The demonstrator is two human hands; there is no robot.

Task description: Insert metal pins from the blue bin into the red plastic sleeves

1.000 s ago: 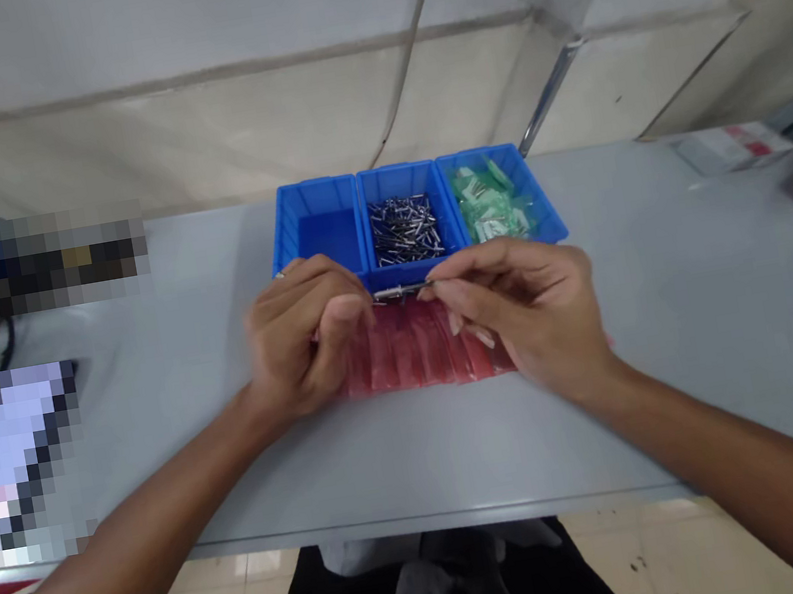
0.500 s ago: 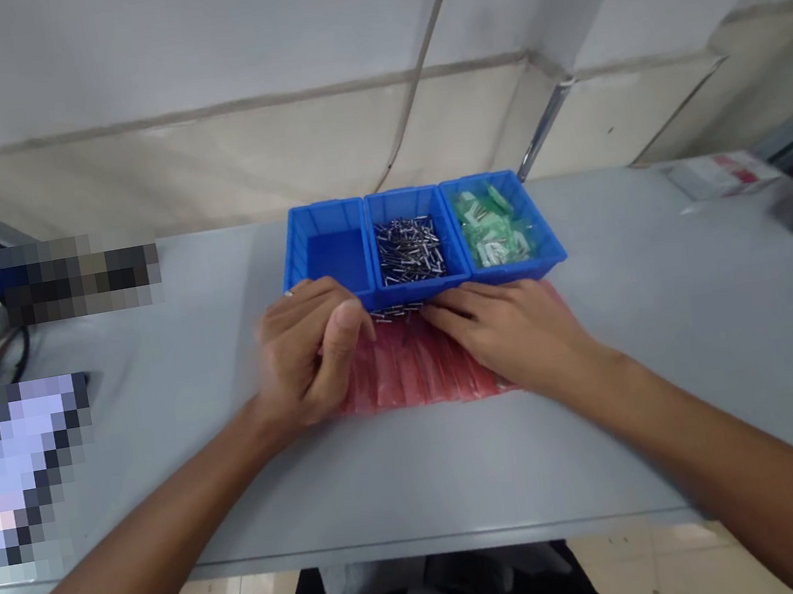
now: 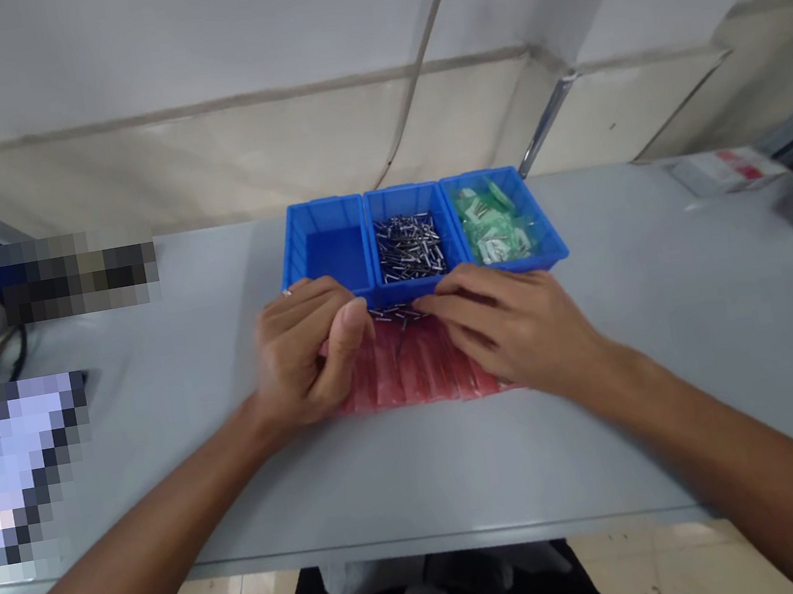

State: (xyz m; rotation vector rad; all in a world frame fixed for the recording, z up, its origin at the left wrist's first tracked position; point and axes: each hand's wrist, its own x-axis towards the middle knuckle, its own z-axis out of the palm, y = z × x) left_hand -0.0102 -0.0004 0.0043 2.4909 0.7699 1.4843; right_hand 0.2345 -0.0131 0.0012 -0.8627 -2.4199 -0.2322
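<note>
A short row of thin steel pins lies just in front of the middle of three side-by-side blue plastic bins, on the top edge of a layer of translucent red plastic sleeves. The right hand has just risen from lying flat: its fingers now stand open and slightly arched, their tips right beside the pins. The left hand stays curled, its thumb folded in next to the row; from here, nobody could say whether it grips anything. The middle bin holds a heap of similar pins, the right bin pale green packets, all on a grey surface.
</note>
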